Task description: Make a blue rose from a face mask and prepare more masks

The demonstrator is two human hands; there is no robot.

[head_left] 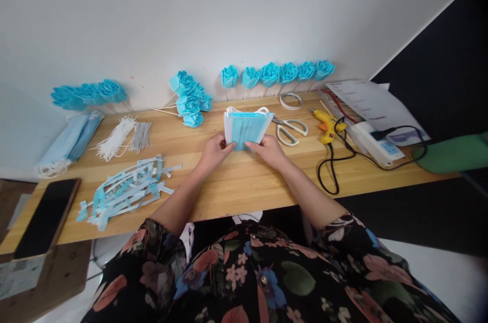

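A small bunch of blue and white face masks (pixel 246 127) is held upright over the middle of the table, white ear loops showing at its top. My left hand (pixel 217 151) grips the lower left side, thumb across the front. On the lower right side, my right hand (pixel 270 151) pinches the masks in the same way. Just behind my right hand lie scissors (pixel 292 130) with white handles, their blades partly hidden. Fingers behind the masks are out of sight.
Blue paper-like flowers (pixel 270 75) lean along the wall. Left lie stacked masks (pixel 72 140), white cords (pixel 116 137), grey strips (pixel 140 136), cut scraps (pixel 127 191) and a phone (pixel 48 217). Right are a white roll (pixel 291 101), yellow glue gun (pixel 328 125), power strip (pixel 375 144) and papers (pixel 373 104).
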